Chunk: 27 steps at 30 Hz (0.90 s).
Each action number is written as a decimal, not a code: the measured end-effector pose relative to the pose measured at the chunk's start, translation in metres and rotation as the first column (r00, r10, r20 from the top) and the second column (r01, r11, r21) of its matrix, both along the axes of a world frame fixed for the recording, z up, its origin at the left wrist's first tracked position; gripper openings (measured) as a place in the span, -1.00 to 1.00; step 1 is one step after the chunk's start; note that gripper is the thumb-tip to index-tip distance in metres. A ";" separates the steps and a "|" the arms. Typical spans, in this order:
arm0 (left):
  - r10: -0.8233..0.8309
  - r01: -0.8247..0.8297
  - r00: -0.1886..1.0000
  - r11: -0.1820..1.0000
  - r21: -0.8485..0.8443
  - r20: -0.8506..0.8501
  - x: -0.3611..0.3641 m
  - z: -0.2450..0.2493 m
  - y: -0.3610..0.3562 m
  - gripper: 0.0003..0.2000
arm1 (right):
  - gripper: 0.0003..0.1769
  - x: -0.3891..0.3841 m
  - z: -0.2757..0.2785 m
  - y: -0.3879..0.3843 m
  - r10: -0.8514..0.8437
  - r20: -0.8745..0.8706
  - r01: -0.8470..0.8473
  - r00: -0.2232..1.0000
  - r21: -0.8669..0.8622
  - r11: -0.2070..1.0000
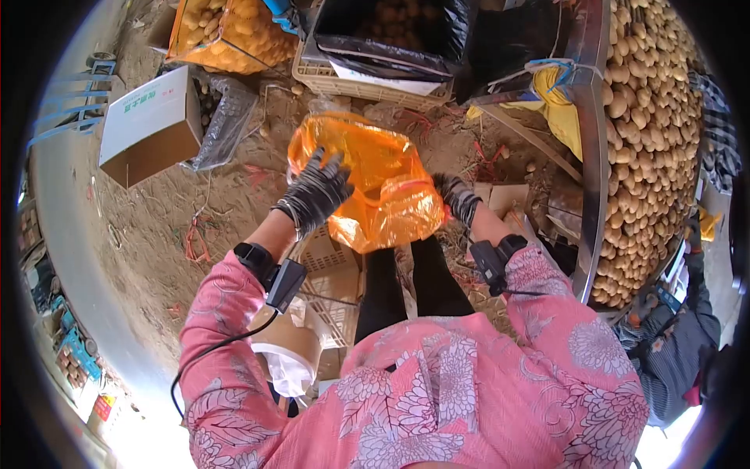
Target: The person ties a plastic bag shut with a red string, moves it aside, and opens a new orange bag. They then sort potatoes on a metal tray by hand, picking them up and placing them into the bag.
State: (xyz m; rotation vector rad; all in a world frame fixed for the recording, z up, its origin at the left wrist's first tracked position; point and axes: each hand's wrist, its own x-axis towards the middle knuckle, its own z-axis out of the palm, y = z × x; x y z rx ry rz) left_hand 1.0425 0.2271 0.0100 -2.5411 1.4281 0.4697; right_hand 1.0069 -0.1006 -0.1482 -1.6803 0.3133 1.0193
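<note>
The crumpled orange plastic bag (375,184) hangs above the sandy ground (172,203). The gloved left hand (316,195) lies spread-fingered against its side, and the gloved right hand (455,197) pinches its rim. The thin film could slip off the flat left palm, or tear at the pinch.

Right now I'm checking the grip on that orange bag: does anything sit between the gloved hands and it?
Nothing visible does. The gloved left hand lies spread on the orange bag, and the gloved right hand grips its side; both already touch it.
</note>
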 end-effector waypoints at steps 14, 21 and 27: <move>0.625 -0.639 0.501 0.734 0.231 -0.599 -0.141 0.043 0.025 -0.36 | -0.47 -0.004 0.186 0.104 0.672 0.740 -0.166 -0.018 -0.665 0.728; 0.355 -0.358 0.918 0.934 0.018 -0.176 -0.190 0.013 0.049 -0.57 | -0.53 -0.068 0.186 0.155 0.952 0.275 -0.799 -0.137 -0.599 0.059; 0.387 -0.406 0.900 0.912 -0.065 -0.201 -0.176 0.001 0.060 -0.87 | -0.60 -0.070 0.173 0.158 0.943 0.333 -0.748 -0.028 -0.632 0.201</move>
